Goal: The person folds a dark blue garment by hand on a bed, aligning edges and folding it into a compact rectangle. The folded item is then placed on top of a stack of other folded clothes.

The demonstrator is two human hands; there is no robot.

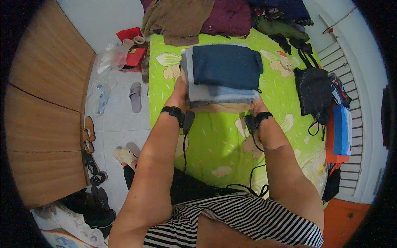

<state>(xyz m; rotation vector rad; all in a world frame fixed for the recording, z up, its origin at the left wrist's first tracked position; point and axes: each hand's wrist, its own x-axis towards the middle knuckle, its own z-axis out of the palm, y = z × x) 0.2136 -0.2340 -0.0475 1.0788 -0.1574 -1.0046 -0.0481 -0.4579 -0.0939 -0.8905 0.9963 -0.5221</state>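
Observation:
A stack of folded clothes (227, 66) is between my two hands over the bed. Dark blue cloth lies on top, with light blue, grey and tan layers below it. My left hand (180, 89) grips the stack's left side, and my right hand (258, 104) holds its near right corner. Most of the fingers are hidden behind or beneath the cloth. Each wrist wears a black strap with a small black box and a cable. Whether the stack rests on the green bedsheet (215, 149) or is slightly raised, I cannot tell.
Brown and maroon clothes (225, 18) are heaped at the bed's far end. A black bag (314, 91) and a blue box (342, 130) lie along the right, by a white railing (351, 157). Slippers (135, 97) and shoes stand on the floor left, before wooden cabinets (49, 107).

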